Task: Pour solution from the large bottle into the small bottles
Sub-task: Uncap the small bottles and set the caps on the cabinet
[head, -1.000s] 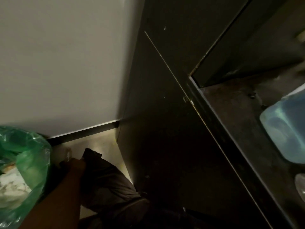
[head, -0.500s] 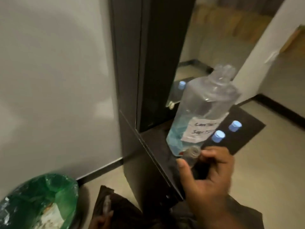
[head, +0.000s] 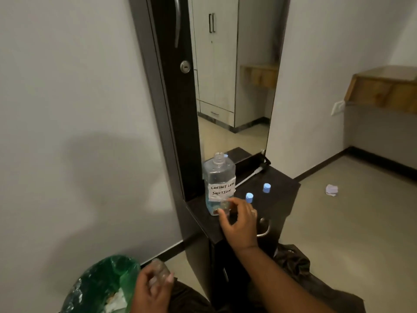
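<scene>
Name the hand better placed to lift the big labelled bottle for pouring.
Probably the right hand: it is up on the shelf beside the large bottle. The left hand is low, holding a small bottle.

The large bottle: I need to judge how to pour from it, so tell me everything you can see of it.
The large bottle is clear plastic, squarish, upright on the dark shelf against the mirror frame. Its cap is off, neck open. A white handwritten label reads "contact lens solution". Bluish liquid fills only the bottom. The right hand reaches in front of its base, holding a small bottle.

green-lined bin (head: 99, 283) – floor, lower left | crumpled scrap (head: 331, 190), perhaps paper – floor, right
</scene>
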